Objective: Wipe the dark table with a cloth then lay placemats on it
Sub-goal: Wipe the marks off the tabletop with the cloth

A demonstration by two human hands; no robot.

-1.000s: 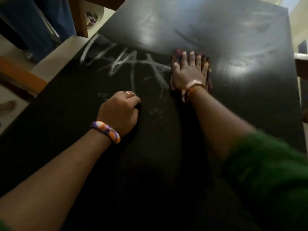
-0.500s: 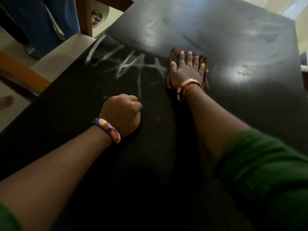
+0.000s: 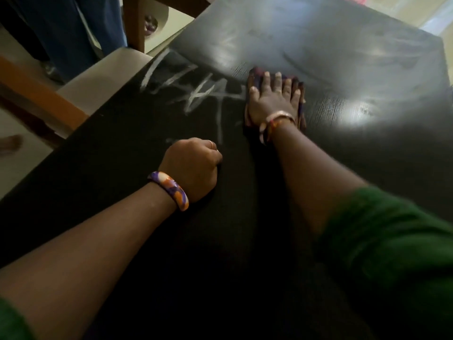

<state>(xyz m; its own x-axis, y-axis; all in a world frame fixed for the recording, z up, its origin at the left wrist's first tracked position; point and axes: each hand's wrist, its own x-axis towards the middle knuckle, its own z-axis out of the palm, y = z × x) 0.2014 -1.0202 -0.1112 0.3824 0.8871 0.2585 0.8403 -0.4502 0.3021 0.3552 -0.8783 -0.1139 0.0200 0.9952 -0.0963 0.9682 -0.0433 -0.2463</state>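
Pressing flat with straight, slightly spread fingers, the right hand (image 3: 274,99) is laid on the dark cloth (image 3: 255,76) at mid-table (image 3: 355,77). The left hand (image 3: 193,165) is rested nearby, curled into an empty fist. White scrawled marks (image 3: 193,92) beside the cloth cannot be read as words.

We see the dark table (image 3: 343,77) carrying pale chalky streaks (image 3: 196,94) and a folded cloth (image 3: 252,77); our left fist (image 3: 193,165) rests on it.
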